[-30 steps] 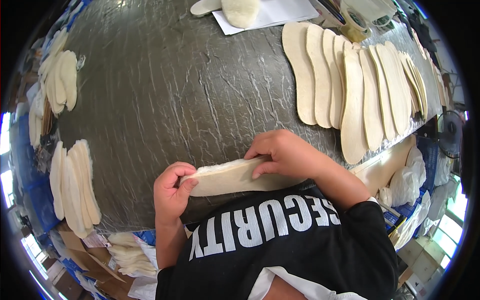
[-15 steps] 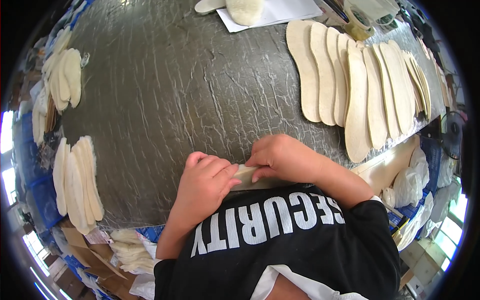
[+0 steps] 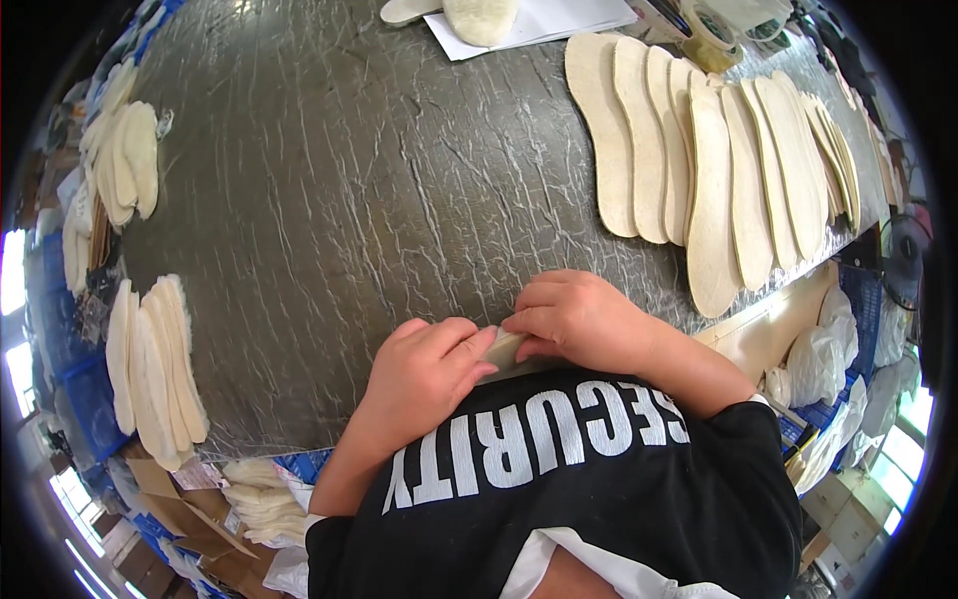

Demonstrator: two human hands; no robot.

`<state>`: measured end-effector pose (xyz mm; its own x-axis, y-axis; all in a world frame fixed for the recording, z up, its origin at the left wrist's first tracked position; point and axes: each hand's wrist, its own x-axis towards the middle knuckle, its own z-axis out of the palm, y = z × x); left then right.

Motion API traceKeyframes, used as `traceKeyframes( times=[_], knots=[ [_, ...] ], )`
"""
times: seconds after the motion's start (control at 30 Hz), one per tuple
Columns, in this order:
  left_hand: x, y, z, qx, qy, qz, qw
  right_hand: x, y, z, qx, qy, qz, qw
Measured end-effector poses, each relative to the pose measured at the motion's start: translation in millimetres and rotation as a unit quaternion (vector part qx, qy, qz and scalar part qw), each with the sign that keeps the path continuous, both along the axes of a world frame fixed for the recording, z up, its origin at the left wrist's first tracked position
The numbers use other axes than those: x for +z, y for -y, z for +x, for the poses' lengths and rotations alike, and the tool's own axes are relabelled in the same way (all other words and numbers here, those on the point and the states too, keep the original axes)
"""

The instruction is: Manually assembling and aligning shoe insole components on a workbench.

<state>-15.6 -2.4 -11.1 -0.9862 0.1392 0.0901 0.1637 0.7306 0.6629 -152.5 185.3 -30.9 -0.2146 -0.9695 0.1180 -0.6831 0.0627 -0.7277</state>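
Over the near edge of the dark, wrinkled surface (image 3: 299, 250), we are pinching a pale cream insole (image 3: 506, 350) between the fingers of our left hand (image 3: 424, 371) and right hand (image 3: 587, 317), which are covering all but a narrow, smooth-looking strip.

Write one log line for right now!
left hand: pinching insole | right hand: pinching same insole | table: more insoles left and right

Windows (image 3: 901, 454) glare at both sides, the tabletop (image 3: 289, 210) glints, and straight edges bend toward black corners
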Motion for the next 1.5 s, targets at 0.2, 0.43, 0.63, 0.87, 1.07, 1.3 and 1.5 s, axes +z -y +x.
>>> traceKeyframes(
  times=[0.2, 0.43, 0.63, 0.87, 1.07, 1.3, 1.5],
  knots=[
    [-9.7, 0.3, -1.5, -0.050, -0.027, 0.028, 0.998, -1.7, -0.5, 1.6, 0.014, 0.008, -0.019, 1.000],
    [-20.4, 3.4, -1.4, -0.015, 0.026, 0.100, 0.995, 5.2, -2.5, -7.5, -0.025, 0.011, 0.022, 0.999],
    [-49.6, 31.0, -7.2, 0.195, 0.265, 0.454, 0.828, -4.8, -28.2, -44.3, -0.079, 0.253, 0.052, 0.963],
    [-47.3, 44.7, -15.5, 0.177, 0.353, 0.591, 0.703, -10.0, -26.2, -48.2, -0.058, 0.352, -0.096, 0.929],
    [-27.4, 48.4, -15.5, 0.052, 0.220, 0.288, 0.931, -23.8, -24.5, -43.2, -0.116, 0.455, -0.070, 0.880],
    [18.0, 28.5, -3.5, 0.040, 0.058, 0.062, 0.996, -33.3, -41.3, -34.3, -0.168, 0.480, -0.028, 0.861],
    [-2.9, 9.6, 0.8, 0.059, -0.086, -0.023, 0.994, -37.3, -49.3, -26.0, -0.191, 0.523, -0.025, 0.830]
  ],
)
